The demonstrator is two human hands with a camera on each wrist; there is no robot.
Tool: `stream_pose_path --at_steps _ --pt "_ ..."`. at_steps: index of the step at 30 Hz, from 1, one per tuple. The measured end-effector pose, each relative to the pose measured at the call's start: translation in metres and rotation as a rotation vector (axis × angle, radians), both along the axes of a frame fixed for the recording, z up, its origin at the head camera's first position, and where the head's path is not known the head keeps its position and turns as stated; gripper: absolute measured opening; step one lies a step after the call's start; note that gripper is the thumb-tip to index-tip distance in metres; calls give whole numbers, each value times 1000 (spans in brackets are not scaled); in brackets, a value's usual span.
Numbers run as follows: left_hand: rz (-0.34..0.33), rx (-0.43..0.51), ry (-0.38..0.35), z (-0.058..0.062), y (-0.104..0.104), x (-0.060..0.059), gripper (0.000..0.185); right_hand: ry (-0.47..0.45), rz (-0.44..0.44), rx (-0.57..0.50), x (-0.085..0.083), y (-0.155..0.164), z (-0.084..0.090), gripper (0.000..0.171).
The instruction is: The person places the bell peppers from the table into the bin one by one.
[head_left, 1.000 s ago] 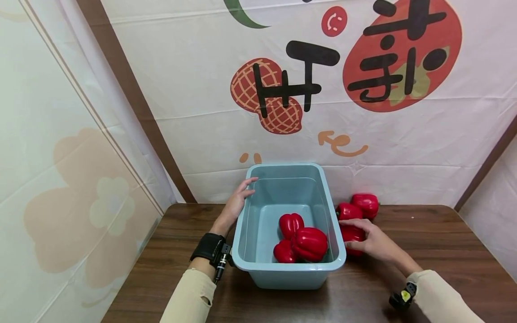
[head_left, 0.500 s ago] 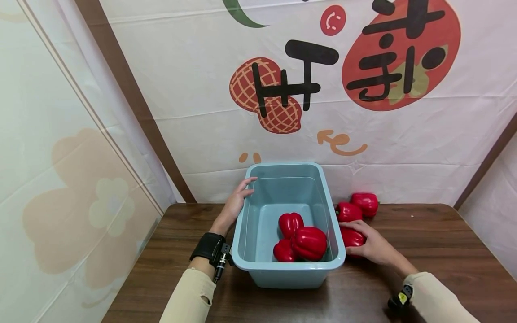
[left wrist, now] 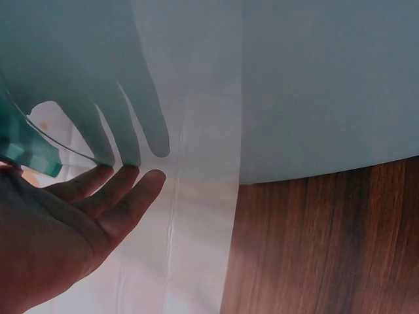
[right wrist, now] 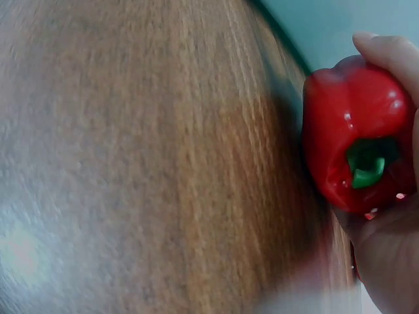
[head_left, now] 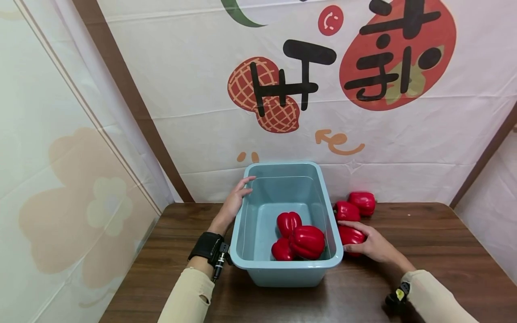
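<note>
A light blue plastic bin [head_left: 284, 265] stands on the table, holding several red bell peppers, the largest pepper [head_left: 308, 242] at the near right. My left hand [head_left: 231, 204] holds the bin's left rim: two digits reach over the edge. In the left wrist view, the other fingers [left wrist: 134, 203] touch the outer wall. Right beside the bin, my right hand [head_left: 376, 244] grips a red bell pepper [head_left: 349, 239] from its right side. The right wrist view shows that pepper's green stem [right wrist: 368, 173] and my thumb [right wrist: 389, 52] across its top.
Two more red bell peppers, a nearer one [head_left: 346, 211] and a farther one [head_left: 362, 203], lie behind the gripped one, right of the bin. The brown wooden table [head_left: 436, 251] ends at a white printed cloth wall [head_left: 194, 134] just behind the bin.
My right hand has settled around the pepper, its thumb and fingers closer against the sides. The left hand stays at the bin's rim. The head view has shifted slightly.
</note>
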State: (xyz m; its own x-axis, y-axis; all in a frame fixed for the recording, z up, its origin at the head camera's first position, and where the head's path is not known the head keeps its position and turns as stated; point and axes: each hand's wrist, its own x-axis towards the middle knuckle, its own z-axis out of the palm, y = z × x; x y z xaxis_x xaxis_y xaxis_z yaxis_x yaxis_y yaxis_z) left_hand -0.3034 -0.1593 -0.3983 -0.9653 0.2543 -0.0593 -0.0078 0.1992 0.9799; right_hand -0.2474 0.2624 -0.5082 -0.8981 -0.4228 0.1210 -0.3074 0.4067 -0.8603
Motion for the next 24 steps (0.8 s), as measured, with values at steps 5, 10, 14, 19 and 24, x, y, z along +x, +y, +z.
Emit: stream_pose_path --at_steps 5,10,14,19,24 --pt "-13 1 -7 18 1 13 49 -12 -11 -10 -1 0 -3 66" --pt "-17 -3 -5 26 3 21 49 -34 -25 -10 -1 1 -6 66" --pt "-13 1 -8 27 4 21 48 -53 -23 -34 -1 2 -7 65" --pt "-13 -1 -12 27 4 20 48 -69 -36 -39 0 2 -7 65" --pt "-17 -2 -5 26 4 20 48 -41 -52 -32 1 1 -8 64"
